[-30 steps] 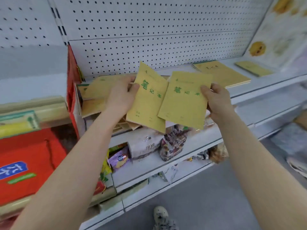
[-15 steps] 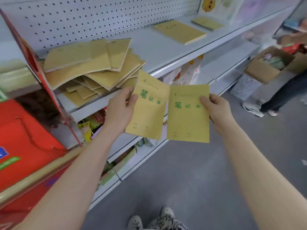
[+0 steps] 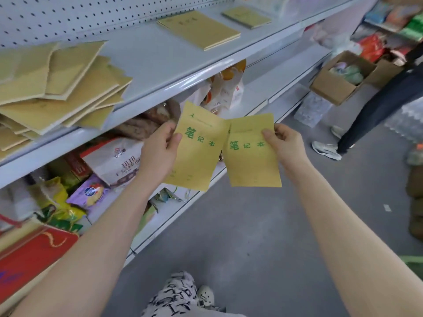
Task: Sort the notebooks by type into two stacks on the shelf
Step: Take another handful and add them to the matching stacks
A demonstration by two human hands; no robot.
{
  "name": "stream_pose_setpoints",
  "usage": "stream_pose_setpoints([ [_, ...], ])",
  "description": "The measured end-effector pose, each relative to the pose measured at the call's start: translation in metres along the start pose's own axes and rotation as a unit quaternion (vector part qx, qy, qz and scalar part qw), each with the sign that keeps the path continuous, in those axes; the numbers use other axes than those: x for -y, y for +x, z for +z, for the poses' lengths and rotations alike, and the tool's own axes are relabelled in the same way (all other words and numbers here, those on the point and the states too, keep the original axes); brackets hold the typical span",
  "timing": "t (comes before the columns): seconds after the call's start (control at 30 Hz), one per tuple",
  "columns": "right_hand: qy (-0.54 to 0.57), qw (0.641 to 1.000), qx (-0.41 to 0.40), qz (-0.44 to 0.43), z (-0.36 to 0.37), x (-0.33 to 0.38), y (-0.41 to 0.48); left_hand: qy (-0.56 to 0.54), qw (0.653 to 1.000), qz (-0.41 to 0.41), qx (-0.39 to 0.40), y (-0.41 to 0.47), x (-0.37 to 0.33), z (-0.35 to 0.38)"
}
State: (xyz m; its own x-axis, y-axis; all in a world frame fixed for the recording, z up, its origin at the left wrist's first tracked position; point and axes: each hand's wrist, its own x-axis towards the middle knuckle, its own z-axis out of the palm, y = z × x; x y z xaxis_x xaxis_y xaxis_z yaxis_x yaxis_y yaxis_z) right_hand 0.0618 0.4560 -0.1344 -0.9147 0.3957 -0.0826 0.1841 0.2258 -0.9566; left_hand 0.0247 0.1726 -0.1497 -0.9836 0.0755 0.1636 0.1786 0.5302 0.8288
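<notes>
My left hand [image 3: 158, 152] pinches a yellow notebook with green characters [image 3: 196, 152] by its left edge. My right hand [image 3: 286, 145] pinches a second, matching yellow notebook [image 3: 251, 161] by its right edge. Both are held side by side in front of the shelf, below its front lip. On the white shelf [image 3: 146, 56] a loose, messy pile of tan notebooks [image 3: 59, 88] lies at the left. Farther right lie a neat stack of larger notebooks [image 3: 199, 30] and a smaller stack [image 3: 246, 17].
Bags and boxes of snacks [image 3: 114, 161] fill the lower shelves. A red box [image 3: 29, 255] sits at the lower left. An open cardboard box [image 3: 343, 81] stands on the grey floor at the right, beside another person's legs [image 3: 375, 110].
Both hands have drawn the two notebooks away from the shelf and lower. The view has turned to the right and down, so the messy pile now sits at the far left.
</notes>
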Motion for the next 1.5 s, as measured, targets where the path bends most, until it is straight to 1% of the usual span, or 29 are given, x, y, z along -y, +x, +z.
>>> stream_pose_setpoints([
  [0.17, -0.012, 1.0, 0.013, -0.016, -0.011, 0.003, 0.048, -0.003, 1.0, 0.01, -0.026, 0.037, -0.016, 0.024],
  [0.3, -0.021, 0.999, 0.005, -0.038, -0.004, 0.013, 0.099, -0.013, 0.998, 0.027, -0.058, 0.082, -0.026, 0.032],
  [0.43, -0.014, 0.998, -0.001, -0.055, -0.001, 0.036, 0.148, -0.046, 0.996, 0.032, -0.064, 0.136, -0.042, 0.037],
  [0.57, -0.024, 0.997, 0.0, -0.075, -0.001, 0.063, 0.2, -0.059, 0.993, 0.045, -0.09, 0.19, -0.064, 0.038],
  [0.77, -0.025, 0.995, -0.002, -0.095, 0.0, 0.094, 0.275, -0.1, 0.987, 0.013, -0.125, 0.258, -0.082, 0.049],
  [0.93, -0.005, 0.993, 0.025, -0.112, -0.007, 0.113, 0.338, -0.121, 0.981, -0.021, -0.151, 0.304, -0.096, 0.068],
  [1.07, -0.007, 0.99, 0.055, -0.132, -0.017, 0.121, 0.393, -0.122, 0.974, -0.03, -0.19, 0.337, -0.11, 0.088],
  [1.2, -0.027, 0.984, 0.102, -0.146, -0.029, 0.128, 0.448, -0.137, 0.963, -0.051, -0.226, 0.366, -0.121, 0.111],
  [1.37, -0.008, 0.976, 0.149, -0.158, -0.035, 0.14, 0.504, -0.151, 0.947, -0.076, -0.272, 0.396, -0.132, 0.132],
  [1.5, -0.048, 0.969, 0.164, -0.178, -0.031, 0.154, 0.552, -0.152, 0.941, -0.095, -0.286, 0.422, -0.131, 0.138],
])
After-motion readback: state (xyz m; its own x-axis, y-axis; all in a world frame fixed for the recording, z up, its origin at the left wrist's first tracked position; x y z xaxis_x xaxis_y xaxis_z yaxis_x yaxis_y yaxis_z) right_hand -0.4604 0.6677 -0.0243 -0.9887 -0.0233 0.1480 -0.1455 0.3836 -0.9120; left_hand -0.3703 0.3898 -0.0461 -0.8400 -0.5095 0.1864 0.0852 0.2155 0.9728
